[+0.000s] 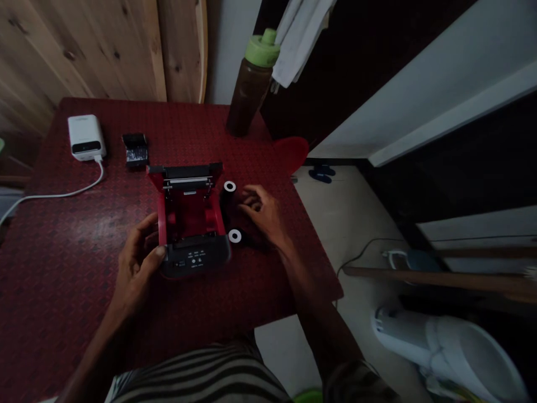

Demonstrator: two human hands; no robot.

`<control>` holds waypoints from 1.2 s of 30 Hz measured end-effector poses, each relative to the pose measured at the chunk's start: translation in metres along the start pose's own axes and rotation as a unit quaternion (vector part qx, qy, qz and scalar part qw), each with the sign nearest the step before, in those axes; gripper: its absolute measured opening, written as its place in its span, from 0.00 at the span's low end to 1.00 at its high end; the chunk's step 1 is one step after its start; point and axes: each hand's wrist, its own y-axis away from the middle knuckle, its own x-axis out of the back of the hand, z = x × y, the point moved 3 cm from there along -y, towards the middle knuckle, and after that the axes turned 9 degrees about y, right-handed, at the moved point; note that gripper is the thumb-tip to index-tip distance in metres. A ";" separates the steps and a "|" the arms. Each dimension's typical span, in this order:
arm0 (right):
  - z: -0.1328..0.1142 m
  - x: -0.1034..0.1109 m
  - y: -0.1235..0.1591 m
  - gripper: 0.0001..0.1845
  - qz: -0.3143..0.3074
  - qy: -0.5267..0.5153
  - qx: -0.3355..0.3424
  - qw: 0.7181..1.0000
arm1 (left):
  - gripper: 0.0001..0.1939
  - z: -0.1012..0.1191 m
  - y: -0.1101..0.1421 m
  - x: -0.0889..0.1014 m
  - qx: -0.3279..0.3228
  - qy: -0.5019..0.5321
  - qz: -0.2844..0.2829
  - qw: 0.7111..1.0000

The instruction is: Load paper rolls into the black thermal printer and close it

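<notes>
A small red and black printer (189, 224) sits on the red table (84, 224) with its lid swung open toward the far side. My left hand (138, 260) curls round its near left corner, thumb on the black front panel. Two dark rolls with white cores lie just right of the printer, one farther (230, 187) and one nearer (235, 236). My right hand (264, 212) rests between them, fingers bent over the farther roll, though whether it grips the roll is unclear.
A white power bank (86, 137) with a white cable (54, 195) lies at the far left, a small black object (135, 149) beside it. A dark bottle with a green cap (251, 84) stands at the far edge. The table's right edge drops to the floor.
</notes>
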 end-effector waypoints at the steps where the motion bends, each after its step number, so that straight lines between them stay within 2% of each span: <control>1: 0.001 0.006 0.012 0.14 0.001 0.008 -0.002 1.000 | 0.36 0.000 0.000 0.000 0.002 0.003 0.000 1.000; 3: 0.000 0.016 0.039 0.05 -0.010 0.022 -0.002 1.000 | 0.36 0.000 0.001 -0.001 0.011 0.015 0.000 1.000; 4: -0.001 0.019 0.052 0.04 -0.021 0.027 0.001 0.999 | 0.36 0.000 0.001 -0.002 0.016 0.021 -0.002 1.000; 8: -0.010 0.011 0.086 0.16 -0.053 0.039 0.033 0.997 | 0.36 0.001 0.001 -0.002 0.019 0.024 0.000 1.000; 11: -0.017 -0.006 0.088 0.19 -0.026 0.021 0.047 0.998 | 0.36 0.002 0.001 -0.002 0.015 0.017 0.006 1.000; 14: -0.020 -0.022 0.084 0.14 0.002 -0.006 0.038 0.999 | 0.37 0.003 0.001 -0.004 0.012 0.016 0.005 1.000; 16: -0.020 -0.025 0.086 0.12 0.011 -0.013 0.036 0.999 | 0.36 0.004 0.001 -0.005 0.010 0.016 0.006 1.000; 19: -0.021 -0.009 0.096 0.14 0.030 -0.028 -0.004 0.999 | 0.36 0.005 0.003 -0.008 0.018 0.025 0.005 1.000; 22: -0.038 0.027 0.105 0.15 0.062 -0.034 -0.036 0.997 | 0.38 0.006 0.003 -0.010 0.027 0.053 0.000 0.998; 24: -0.066 0.047 0.102 0.14 0.059 0.023 0.019 0.998 | 0.39 0.006 0.003 -0.011 0.029 0.068 -0.001 0.997; 26: -0.101 0.053 0.090 0.14 0.036 0.089 0.118 0.988 | 0.39 0.006 0.003 -0.010 0.030 0.070 -0.001 0.997; 28: -0.133 0.042 0.074 0.15 -0.017 0.143 0.209 0.967 | 0.38 0.005 0.003 -0.010 0.030 0.071 -0.002 0.997; 30: -0.155 0.021 0.056 0.13 -0.073 0.210 0.255 0.941 | 0.36 0.004 0.003 -0.009 0.023 0.067 -0.006 0.997; 33: -0.170 -0.013 0.035 0.12 -0.165 0.340 0.260 0.888 | 0.34 0.003 0.003 -0.008 0.001 0.051 -0.008 0.999; 36: -0.174 -0.032 0.024 0.14 -0.217 0.414 0.241 0.850 | 0.34 0.001 0.002 -0.007 -0.004 0.045 -0.009 0.999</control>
